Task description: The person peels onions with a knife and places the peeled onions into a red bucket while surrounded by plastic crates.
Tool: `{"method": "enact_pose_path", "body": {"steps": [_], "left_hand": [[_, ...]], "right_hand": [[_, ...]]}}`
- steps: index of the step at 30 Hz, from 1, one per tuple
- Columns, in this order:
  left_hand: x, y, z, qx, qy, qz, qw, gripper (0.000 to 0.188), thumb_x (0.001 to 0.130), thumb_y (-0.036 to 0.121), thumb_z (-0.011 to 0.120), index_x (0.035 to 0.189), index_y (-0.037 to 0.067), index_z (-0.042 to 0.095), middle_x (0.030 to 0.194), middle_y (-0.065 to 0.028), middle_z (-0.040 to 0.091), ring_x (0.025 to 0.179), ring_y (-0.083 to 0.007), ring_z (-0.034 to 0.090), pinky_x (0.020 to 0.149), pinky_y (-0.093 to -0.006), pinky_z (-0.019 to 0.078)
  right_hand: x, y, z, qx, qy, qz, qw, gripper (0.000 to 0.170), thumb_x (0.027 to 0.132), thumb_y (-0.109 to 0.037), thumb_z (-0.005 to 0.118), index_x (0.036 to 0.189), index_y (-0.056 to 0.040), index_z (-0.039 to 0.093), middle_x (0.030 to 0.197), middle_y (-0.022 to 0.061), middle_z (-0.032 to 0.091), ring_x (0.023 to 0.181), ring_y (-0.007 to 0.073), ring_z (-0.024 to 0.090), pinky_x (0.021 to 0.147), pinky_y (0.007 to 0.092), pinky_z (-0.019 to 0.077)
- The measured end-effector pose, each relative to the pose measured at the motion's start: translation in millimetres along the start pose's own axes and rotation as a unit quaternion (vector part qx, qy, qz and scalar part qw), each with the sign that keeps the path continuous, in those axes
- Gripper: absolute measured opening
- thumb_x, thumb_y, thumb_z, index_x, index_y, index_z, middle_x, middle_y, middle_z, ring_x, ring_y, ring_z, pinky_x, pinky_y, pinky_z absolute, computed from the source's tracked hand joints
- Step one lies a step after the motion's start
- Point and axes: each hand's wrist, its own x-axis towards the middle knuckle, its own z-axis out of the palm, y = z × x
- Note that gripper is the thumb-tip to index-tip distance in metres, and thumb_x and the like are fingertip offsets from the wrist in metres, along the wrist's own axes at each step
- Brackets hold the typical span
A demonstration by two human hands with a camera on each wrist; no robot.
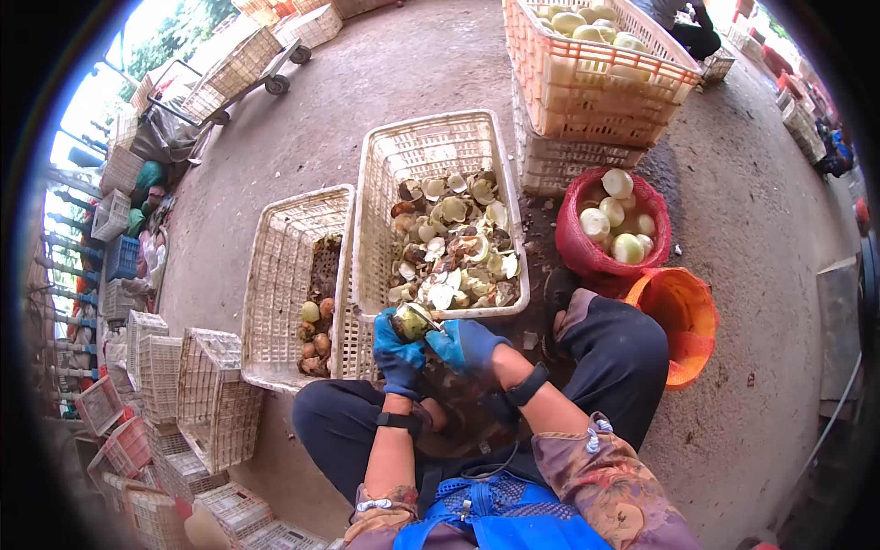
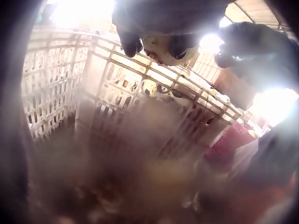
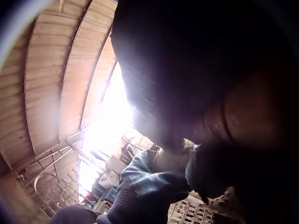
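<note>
My left hand (image 1: 399,357), in a blue glove, grips a round pale-green vegetable (image 1: 412,321) with dark patches, over the near rim of the large crate. In the left wrist view its fingers curl around the pale vegetable (image 2: 163,49). My right hand (image 1: 466,346), gloved too, is bent close against the vegetable's right side. Whether a tool is in it I cannot tell. Cut rinds and brown scraps (image 1: 454,243) fill the bottom of the large crate (image 1: 431,124). In the right wrist view, the left glove (image 3: 145,186) shows beside the vegetable, against strong backlight.
A smaller crate (image 1: 275,220) holding brownish round vegetables (image 1: 321,344) stands at left. On the right are a red mesh sack (image 1: 587,247) of pale peeled vegetables, an orange bucket-like bag (image 1: 692,321) and stacked crates (image 1: 587,96). Crates (image 1: 215,394) pile up at left; a cart (image 1: 243,87) stands behind.
</note>
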Motion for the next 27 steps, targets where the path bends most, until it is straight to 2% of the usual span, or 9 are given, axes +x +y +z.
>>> {"method": "enact_pose_path", "body": {"steps": [3, 6, 9, 13, 16, 19, 22, 23, 27], "left_hand": [[-1, 6, 2, -0.022, 0.018, -0.008, 1.0, 0.048, 0.066, 0.006, 0.073, 0.111, 0.006, 0.054, 0.098, -0.0107, 0.062, 0.086, -0.0222, 0.063, 0.079, -0.0331, 0.0513], [-1, 3, 4, -0.04, 0.032, -0.021, 0.998, 0.047, 0.067, 0.004, 0.073, 0.11, 0.006, 0.054, 0.094, -0.0096, 0.062, 0.083, -0.0205, 0.063, 0.077, -0.0325, 0.052], [1, -7, 9, -0.068, 0.041, -0.051, 0.996, 0.047, 0.066, -0.001, 0.072, 0.108, 0.005, 0.052, 0.095, -0.0061, 0.058, 0.085, -0.0163, 0.06, 0.079, -0.0296, 0.051], [4, -2, 8, -0.132, 0.045, -0.14, 0.98, 0.046, 0.064, -0.005, 0.073, 0.105, 0.004, 0.053, 0.095, -0.0048, 0.059, 0.084, -0.0145, 0.059, 0.079, -0.0284, 0.0511], [4, -8, 7, -0.106, 0.052, -0.1, 0.988, 0.048, 0.063, -0.004, 0.078, 0.104, 0.004, 0.054, 0.095, -0.0058, 0.062, 0.085, -0.0152, 0.061, 0.078, -0.0305, 0.0522], [6, -12, 6, -0.114, 0.042, -0.153, 0.981, 0.047, 0.063, -0.002, 0.078, 0.103, 0.003, 0.054, 0.093, -0.0067, 0.062, 0.084, -0.0166, 0.061, 0.078, -0.0305, 0.0518], [6, -10, 8, -0.049, 0.058, -0.112, 0.991, 0.046, 0.062, 0.0, 0.078, 0.102, 0.003, 0.055, 0.091, -0.0075, 0.062, 0.082, -0.0185, 0.062, 0.078, -0.0315, 0.0516], [5, -8, 8, -0.042, 0.059, -0.107, 0.992, 0.045, 0.062, 0.001, 0.078, 0.101, 0.003, 0.055, 0.09, -0.0082, 0.062, 0.082, -0.0194, 0.062, 0.078, -0.032, 0.0514], [5, 0, 11, -0.026, 0.054, -0.102, 0.993, 0.042, 0.062, 0.004, 0.077, 0.1, 0.004, 0.056, 0.089, -0.0107, 0.064, 0.082, -0.0222, 0.064, 0.078, -0.0337, 0.0513]], "right_hand": [[22, 11, 21, -0.047, 0.037, -0.01, 0.998, 0.036, 0.091, -0.034, 0.049, 0.097, -0.0019, 0.065, 0.088, 0.0214, 0.067, 0.079, 0.0349, 0.065, 0.071, 0.0424, 0.0493], [28, 15, 22, 0.046, -0.018, -0.006, 0.999, 0.042, 0.09, -0.039, 0.049, 0.104, -0.0026, 0.066, 0.099, 0.0258, 0.065, 0.096, 0.0425, 0.063, 0.08, 0.0475, 0.0504], [13, 17, 31, -0.006, 0.073, -0.025, 0.997, 0.037, 0.091, -0.038, 0.05, 0.097, -0.0048, 0.063, 0.095, 0.0256, 0.065, 0.093, 0.0446, 0.061, 0.077, 0.0481, 0.049], [3, 29, 37, -0.038, 0.085, -0.015, 0.996, 0.04, 0.09, -0.042, 0.051, 0.105, -0.0062, 0.061, 0.096, 0.0264, 0.064, 0.095, 0.0456, 0.059, 0.079, 0.0504, 0.0488], [-13, 16, 25, -0.089, 0.078, 0.001, 0.993, 0.044, 0.091, -0.044, 0.051, 0.105, -0.003, 0.061, 0.096, 0.0277, 0.065, 0.094, 0.0445, 0.062, 0.08, 0.0514, 0.0494], [-24, 3, 13, -0.158, 0.068, 0.049, 0.984, 0.042, 0.091, -0.043, 0.052, 0.104, -0.0041, 0.061, 0.092, 0.0252, 0.066, 0.089, 0.0427, 0.064, 0.077, 0.0509, 0.0503], [-42, -11, 4, -0.206, 0.123, 0.048, 0.97, 0.038, 0.091, -0.042, 0.053, 0.1, -0.0059, 0.062, 0.087, 0.0227, 0.068, 0.082, 0.0408, 0.066, 0.073, 0.0504, 0.0514], [-44, -11, 2, -0.214, 0.147, 0.023, 0.965, 0.036, 0.091, -0.041, 0.053, 0.097, -0.0067, 0.062, 0.084, 0.0215, 0.068, 0.078, 0.0398, 0.067, 0.069, 0.0504, 0.0518], [-41, -6, 4, -0.226, 0.146, 0.004, 0.963, 0.035, 0.091, -0.04, 0.054, 0.095, -0.0062, 0.061, 0.08, 0.0211, 0.067, 0.075, 0.0398, 0.066, 0.066, 0.0497, 0.0516]]}}
